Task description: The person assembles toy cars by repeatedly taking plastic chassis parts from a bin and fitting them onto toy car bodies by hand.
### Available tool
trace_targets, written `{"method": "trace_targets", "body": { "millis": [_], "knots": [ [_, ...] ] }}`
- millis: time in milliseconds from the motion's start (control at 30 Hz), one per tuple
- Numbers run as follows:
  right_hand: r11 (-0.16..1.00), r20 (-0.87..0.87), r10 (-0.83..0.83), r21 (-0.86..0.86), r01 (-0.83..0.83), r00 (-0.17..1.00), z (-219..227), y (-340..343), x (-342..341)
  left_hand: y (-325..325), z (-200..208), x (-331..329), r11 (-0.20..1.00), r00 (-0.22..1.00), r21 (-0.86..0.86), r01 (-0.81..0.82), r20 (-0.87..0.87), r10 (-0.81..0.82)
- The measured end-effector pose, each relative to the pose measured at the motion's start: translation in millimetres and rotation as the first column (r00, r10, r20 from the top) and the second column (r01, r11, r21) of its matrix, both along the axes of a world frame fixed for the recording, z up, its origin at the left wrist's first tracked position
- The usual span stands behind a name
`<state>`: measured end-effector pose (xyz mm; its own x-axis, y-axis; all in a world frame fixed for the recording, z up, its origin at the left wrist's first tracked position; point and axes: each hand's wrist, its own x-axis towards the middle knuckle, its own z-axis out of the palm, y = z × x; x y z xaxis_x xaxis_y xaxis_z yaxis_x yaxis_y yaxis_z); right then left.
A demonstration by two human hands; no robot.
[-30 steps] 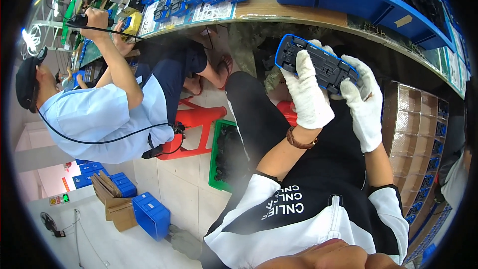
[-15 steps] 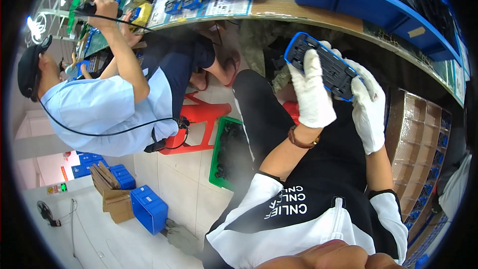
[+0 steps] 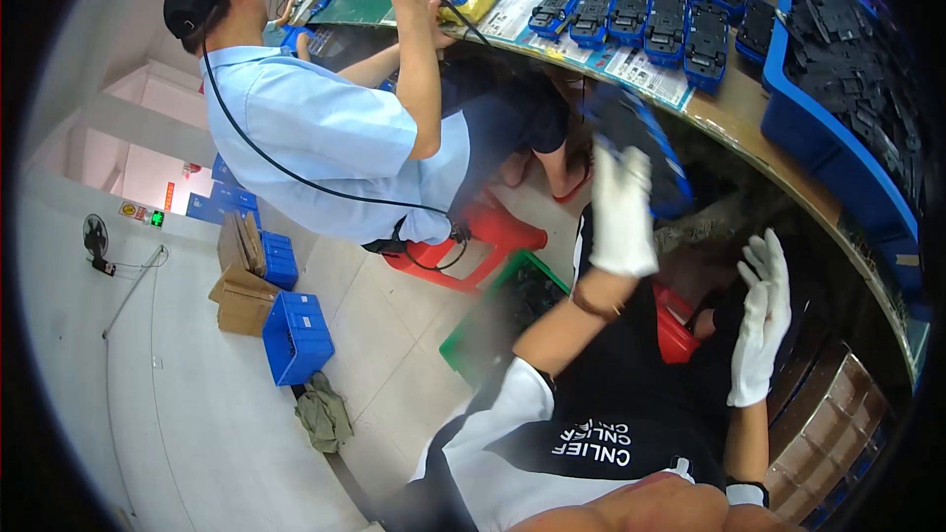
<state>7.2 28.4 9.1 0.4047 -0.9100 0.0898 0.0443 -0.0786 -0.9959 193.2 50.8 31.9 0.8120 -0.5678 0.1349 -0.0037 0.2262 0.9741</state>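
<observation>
My left hand (image 3: 624, 212), in a white glove, grips a blue-and-black plastic toy car body (image 3: 645, 143) near the front edge of the workbench. Motion blurs the body, and my fingers cover part of it. Off to the right, my gloved right hand (image 3: 764, 320) is raised with its fingers stretched out and nothing in it. Rows of similar toy car bodies (image 3: 629, 12), black side up with blue rims, lie on the workbench (image 3: 724, 118) beyond my left hand.
A blue bin (image 3: 838, 163) of black plastic parts stands at the bench's right. To the left a co-worker (image 3: 315, 128) sits on a red stool (image 3: 493, 236). A green crate (image 3: 463, 340) is on the floor, with a brown compartmented tray (image 3: 828, 414) at lower right.
The view has swung rightward along the bench. My right hand has let go of the toy car body and moved apart from it. My left hand has carried it toward the bench edge.
</observation>
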Motion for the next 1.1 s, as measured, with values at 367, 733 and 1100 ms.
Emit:
{"method": "trace_targets", "body": {
  "millis": [367, 733, 1100],
  "knots": [
    [0.968, -0.401, -0.231, 0.000, 0.252, 0.886, -32.0, -5.9, -123.4, -125.6, 21.1, 337.4, 0.811, 0.731, 0.325, -0.486, 0.660, 0.174],
    [0.550, -0.241, -0.802, -0.656, 0.517, 0.547, 51.1, -57.6, -254.5, -119.0, -16.4, 425.7, 0.860, 0.782, 0.388, -0.331, 0.623, 0.021],
    [0.285, -0.547, -0.768, -0.758, 0.586, -0.333, 22.7, -295.9, -542.6, -32.0, 17.5, 77.6, 0.972, 0.688, 0.223, -0.077, 0.717, -0.110]
  ]
}}
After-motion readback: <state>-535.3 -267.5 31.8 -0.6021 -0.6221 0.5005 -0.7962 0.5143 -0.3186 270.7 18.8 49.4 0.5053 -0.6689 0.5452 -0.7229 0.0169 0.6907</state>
